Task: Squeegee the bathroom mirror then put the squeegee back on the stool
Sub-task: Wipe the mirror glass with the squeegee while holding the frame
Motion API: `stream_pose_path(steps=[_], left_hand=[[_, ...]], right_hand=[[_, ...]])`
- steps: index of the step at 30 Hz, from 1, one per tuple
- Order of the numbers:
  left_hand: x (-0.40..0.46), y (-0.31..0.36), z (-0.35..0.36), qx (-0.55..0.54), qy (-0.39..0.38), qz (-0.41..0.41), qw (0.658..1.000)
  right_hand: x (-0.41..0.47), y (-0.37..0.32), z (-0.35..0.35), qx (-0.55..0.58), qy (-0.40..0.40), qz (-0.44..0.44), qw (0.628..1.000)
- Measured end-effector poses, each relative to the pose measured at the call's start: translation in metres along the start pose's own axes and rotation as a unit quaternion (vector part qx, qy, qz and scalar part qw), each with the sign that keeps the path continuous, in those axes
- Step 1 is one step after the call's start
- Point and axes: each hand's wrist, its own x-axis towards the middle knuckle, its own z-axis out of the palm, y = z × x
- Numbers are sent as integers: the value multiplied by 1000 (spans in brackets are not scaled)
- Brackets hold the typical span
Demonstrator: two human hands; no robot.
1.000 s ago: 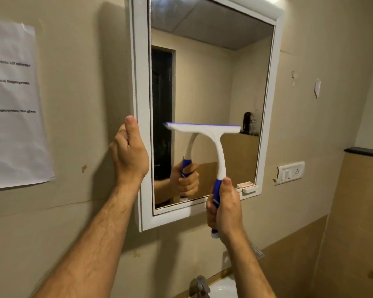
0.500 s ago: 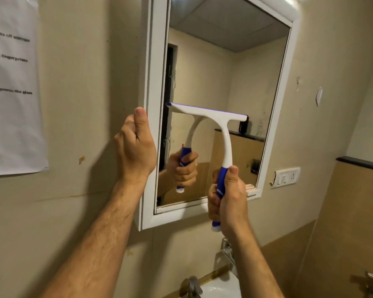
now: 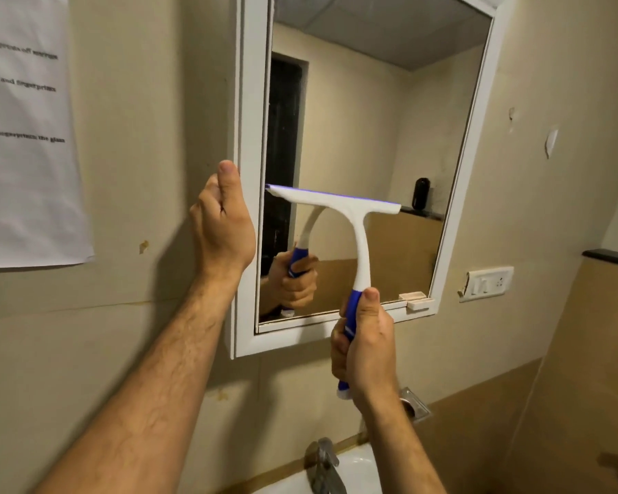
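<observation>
Blue-handled squeegee point(image 3: 357, 240) is sitting in the right hand point(image 3: 366, 345), fingers wrapping its grip — blade lying against the mirror point(image 3: 371, 119) glass around mid-height. Left hand point(image 3: 222, 222) is gripping the mirror's white frame edge, thumb up. Faucet point(image 3: 323, 465) is showing below.

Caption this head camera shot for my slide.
Right hand presses white-and-blue plastic squeegee to white-framed wall mirror; left hand grips frame.

Mirror point(image 3: 371, 137) glass is glossy, set in a smooth white frame, plastic I think. Squeegee point(image 3: 350, 244) on it is matt white plastic with a shiny blue grip. Left of the mirror, crinkly paper sheet point(image 3: 22, 137) on matt, scuffed wall point(image 3: 150, 101). Below, dull metal tap point(image 3: 323, 465).
</observation>
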Motion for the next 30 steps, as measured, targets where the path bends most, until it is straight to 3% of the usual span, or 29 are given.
stream_pose_path(steps=[6, 14, 23, 30], left_hand=[[-3, -2, 1, 15, -2, -3, 1000], [-2, 4, -3, 25, -18, 6, 1000], [2, -3, -1, 9, -18, 16, 1000], [7, -8, 0, 12, -33, 20, 999]], right_hand=[[-32, 30, -11, -19, 9, 63, 998], [-9, -3, -5, -18, 13, 16, 1000], [-47, 66, 1, -16, 47, 33, 998], [-20, 36, 6, -5, 58, -20, 998]])
